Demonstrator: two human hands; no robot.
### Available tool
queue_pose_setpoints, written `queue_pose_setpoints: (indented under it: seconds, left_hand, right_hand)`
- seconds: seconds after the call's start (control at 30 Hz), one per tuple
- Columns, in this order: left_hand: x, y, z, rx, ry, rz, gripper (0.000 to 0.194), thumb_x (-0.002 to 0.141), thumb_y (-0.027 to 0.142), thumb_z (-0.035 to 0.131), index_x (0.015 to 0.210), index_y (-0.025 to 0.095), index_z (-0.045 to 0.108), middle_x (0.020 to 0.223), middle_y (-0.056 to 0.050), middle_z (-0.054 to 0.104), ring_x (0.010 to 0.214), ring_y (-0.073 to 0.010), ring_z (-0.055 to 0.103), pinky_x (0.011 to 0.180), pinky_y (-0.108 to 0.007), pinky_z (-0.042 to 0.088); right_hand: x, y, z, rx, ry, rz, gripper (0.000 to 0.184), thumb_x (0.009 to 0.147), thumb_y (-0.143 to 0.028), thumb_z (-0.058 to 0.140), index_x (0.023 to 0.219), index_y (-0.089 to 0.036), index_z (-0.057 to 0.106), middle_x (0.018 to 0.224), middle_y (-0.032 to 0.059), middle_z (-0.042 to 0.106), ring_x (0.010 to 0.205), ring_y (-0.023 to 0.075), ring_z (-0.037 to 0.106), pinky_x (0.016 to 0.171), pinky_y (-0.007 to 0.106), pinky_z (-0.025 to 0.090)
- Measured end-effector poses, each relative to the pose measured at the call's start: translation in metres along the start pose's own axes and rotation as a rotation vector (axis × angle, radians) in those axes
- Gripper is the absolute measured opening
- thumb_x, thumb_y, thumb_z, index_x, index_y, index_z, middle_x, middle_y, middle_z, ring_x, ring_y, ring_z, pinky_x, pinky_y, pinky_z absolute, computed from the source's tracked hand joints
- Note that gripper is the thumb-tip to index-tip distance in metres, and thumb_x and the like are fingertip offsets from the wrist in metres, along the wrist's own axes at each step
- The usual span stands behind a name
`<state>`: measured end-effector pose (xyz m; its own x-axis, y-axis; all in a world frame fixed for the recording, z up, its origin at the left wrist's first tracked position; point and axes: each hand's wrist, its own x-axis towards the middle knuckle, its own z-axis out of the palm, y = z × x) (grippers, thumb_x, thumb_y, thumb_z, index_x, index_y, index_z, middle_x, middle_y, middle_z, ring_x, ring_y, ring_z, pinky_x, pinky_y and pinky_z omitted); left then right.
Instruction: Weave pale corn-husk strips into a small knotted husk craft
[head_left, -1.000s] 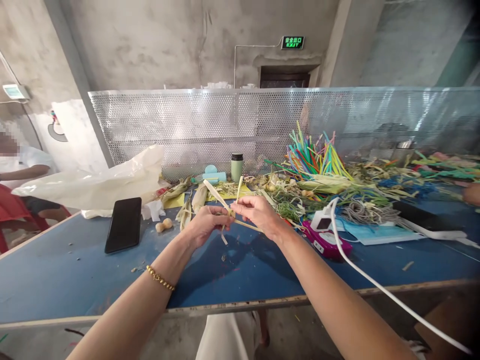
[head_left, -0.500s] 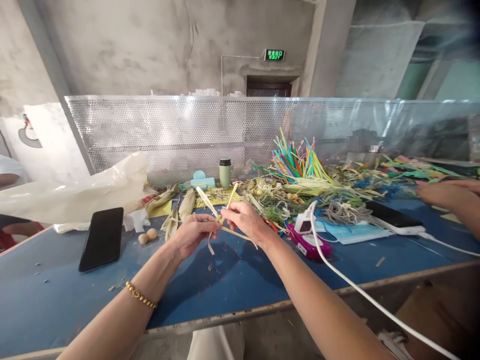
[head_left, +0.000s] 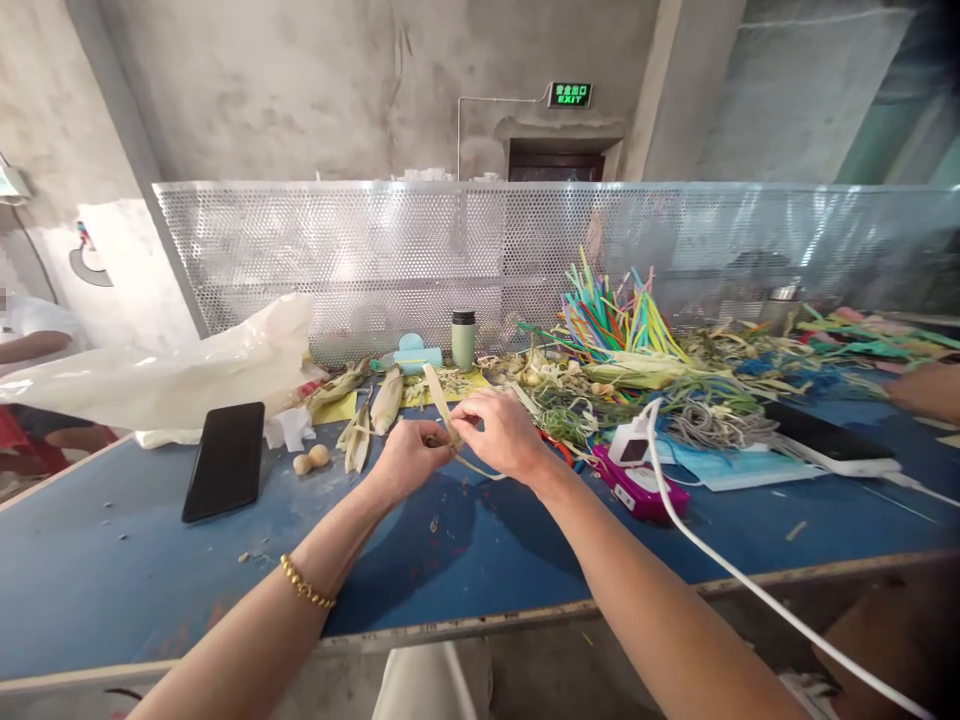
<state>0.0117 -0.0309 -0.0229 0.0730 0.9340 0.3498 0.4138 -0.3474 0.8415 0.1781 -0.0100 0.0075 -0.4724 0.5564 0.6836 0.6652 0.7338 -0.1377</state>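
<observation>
Here's the pale strip (head_left: 436,390), up off the bench (head_left: 450,590) between the two hands, broad end rising past the fingertips. The left hand (head_left: 412,458) pinches it low, seemingly to steady it; the right hand (head_left: 499,430) pinches close alongside, as fine work would want. A thin tail (head_left: 481,471) pokes out beneath the right; same piece? Can't tell. Just beyond the left, dry husks (head_left: 386,400), handy to reach, I'd say. Farther left, a black phone (head_left: 225,462), probably parked out of the way; rightward, a purple box (head_left: 641,485).
</observation>
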Motion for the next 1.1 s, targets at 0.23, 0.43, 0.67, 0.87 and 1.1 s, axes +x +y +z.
queue_pose_setpoints:
  seconds: [0.23, 0.43, 0.67, 0.87, 1.1]
  left_hand:
    - [-0.004, 0.01, -0.002, -0.04, -0.015, -0.021, 0.006, 0.059, 0.02, 0.064, 0.054, 0.016, 0.065, 0.049, 0.003, 0.05, 0.052, -0.0106, 0.038, 0.051, -0.027, 0.026]
    - [-0.006, 0.012, -0.004, -0.26, -0.129, -0.144, 0.01, 0.054, 0.018, 0.068, 0.047, 0.015, 0.062, 0.048, 0.001, 0.053, 0.051, -0.01, 0.042, 0.053, -0.027, 0.032]
    - [-0.004, 0.011, -0.006, -0.581, -0.203, -0.227, 0.011, 0.052, 0.018, 0.077, 0.053, 0.013, 0.067, 0.057, -0.003, 0.062, 0.052, -0.0108, 0.051, 0.056, -0.027, 0.039]
    - [-0.002, 0.009, -0.007, -0.592, -0.123, -0.218, 0.019, 0.052, 0.023, 0.084, 0.057, 0.013, 0.07, 0.054, -0.001, 0.058, 0.051, -0.0104, 0.049, 0.053, -0.027, 0.037]
    - [-0.002, 0.01, -0.006, -0.459, -0.039, -0.161, 0.018, 0.053, 0.026, 0.08, 0.059, 0.014, 0.069, 0.054, 0.0, 0.058, 0.049, -0.0103, 0.05, 0.052, -0.027, 0.035]
  right_hand:
    - [0.002, -0.001, 0.0, 0.064, -0.018, -0.011, 0.017, 0.083, -0.008, 0.068, 0.071, -0.02, 0.072, 0.072, -0.0013, 0.073, 0.073, 0.0162, 0.06, 0.078, 0.033, 0.032]
    - [0.002, -0.005, 0.003, 0.069, 0.044, -0.119, 0.016, 0.085, -0.011, 0.071, 0.073, -0.021, 0.074, 0.076, 0.0004, 0.074, 0.083, 0.0189, 0.064, 0.084, 0.035, 0.036]
    - [0.002, 0.009, -0.004, 0.096, 0.337, -0.055, 0.018, 0.096, -0.017, 0.059, 0.09, -0.019, 0.076, 0.093, 0.0062, 0.077, 0.089, 0.0214, 0.068, 0.087, 0.036, 0.045]
    - [-0.003, 0.007, -0.007, -0.002, 0.361, -0.141, 0.014, 0.095, -0.017, 0.063, 0.089, -0.02, 0.075, 0.092, 0.0065, 0.072, 0.092, 0.0226, 0.063, 0.087, 0.038, 0.045]
    - [-0.006, 0.004, 0.006, -0.067, 0.099, -0.163, 0.012, 0.089, -0.009, 0.071, 0.085, -0.02, 0.077, 0.087, 0.0055, 0.07, 0.09, 0.0215, 0.063, 0.081, 0.035, 0.041]
